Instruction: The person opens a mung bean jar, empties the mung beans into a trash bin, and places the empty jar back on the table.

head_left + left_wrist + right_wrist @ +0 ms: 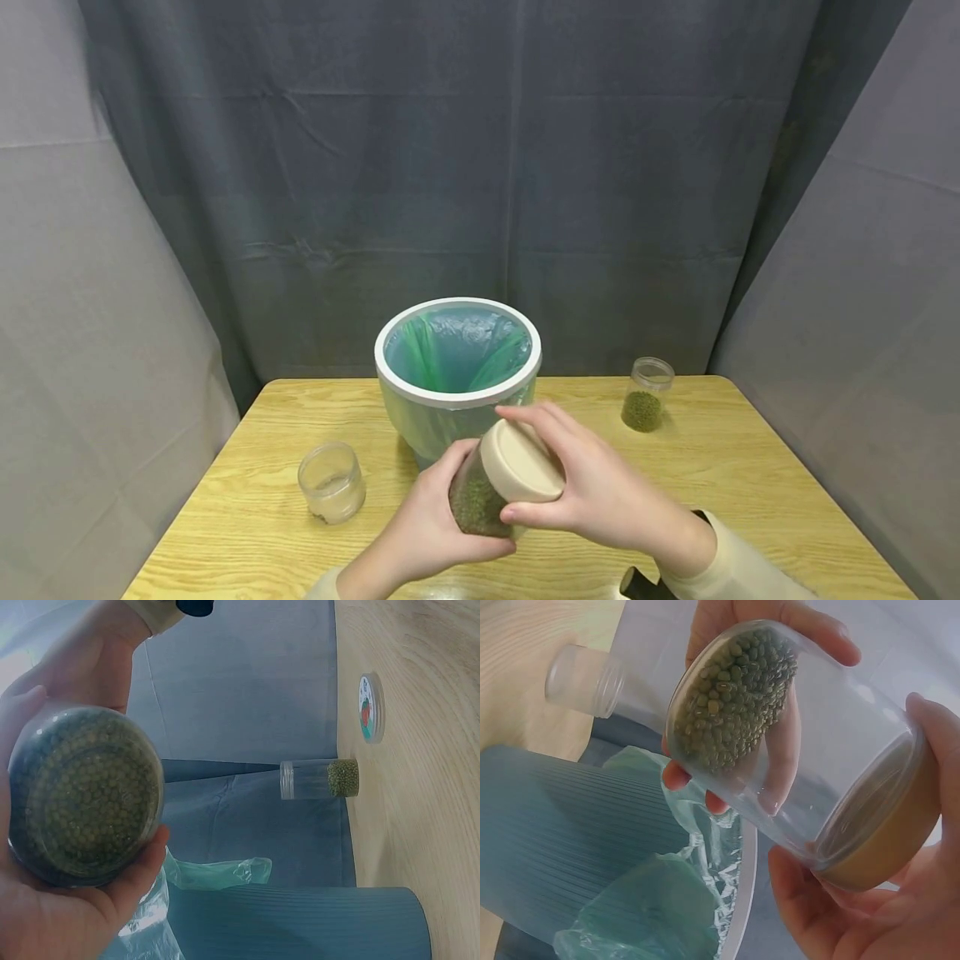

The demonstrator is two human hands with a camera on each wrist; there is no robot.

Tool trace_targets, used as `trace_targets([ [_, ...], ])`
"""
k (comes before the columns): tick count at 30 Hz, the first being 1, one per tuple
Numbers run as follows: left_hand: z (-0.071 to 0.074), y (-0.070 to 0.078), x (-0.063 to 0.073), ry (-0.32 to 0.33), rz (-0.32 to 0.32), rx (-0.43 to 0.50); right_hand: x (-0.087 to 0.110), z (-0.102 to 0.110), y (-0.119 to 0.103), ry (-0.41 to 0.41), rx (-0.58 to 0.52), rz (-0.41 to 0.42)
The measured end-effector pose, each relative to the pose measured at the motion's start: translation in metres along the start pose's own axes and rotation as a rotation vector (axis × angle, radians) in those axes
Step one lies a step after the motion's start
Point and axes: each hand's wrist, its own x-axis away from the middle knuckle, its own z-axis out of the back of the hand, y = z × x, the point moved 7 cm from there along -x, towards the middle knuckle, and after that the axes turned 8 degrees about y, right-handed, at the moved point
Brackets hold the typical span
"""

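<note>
A clear jar of green mung beans (731, 697) is held tilted over the near part of the table. My left hand (431, 533) grips it round the body, fingers wrapped near its bottom. On the jar sits a round beige lid (525, 462), and my right hand (592, 483) grips that lid by its rim, thumb at the near side and fingers over the far side. The beans lie heaped toward the jar's bottom, as the right wrist view shows. In the left wrist view the jar's round base (86, 795) faces the camera.
Just beyond the hands stands a bin (457, 400) with a white rim and a green bag liner. An open clear jar (332, 483) sits at left. At the back right is a lidless jar holding some beans (645, 400). A printed lid (371, 709) lies on the table (247, 517).
</note>
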Motion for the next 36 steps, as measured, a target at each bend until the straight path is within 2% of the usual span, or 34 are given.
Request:
trace_targets([
  [13,0.005,-0.003,0.004,0.022,-0.034,-0.067,0.014,-0.006,0.011,0.029,-0.019,-0.04],
  [27,0.004,-0.01,0.007,0.007,0.031,-0.092,0.023,-0.013,0.019,0.035,-0.025,-0.066],
  [31,0.004,-0.011,0.007,0.002,0.029,-0.101,0.025,-0.016,0.02,0.033,-0.046,-0.057],
  [36,0.004,-0.012,0.008,-0.006,0.021,-0.143,0.029,-0.019,0.024,-0.005,-0.098,-0.079],
])
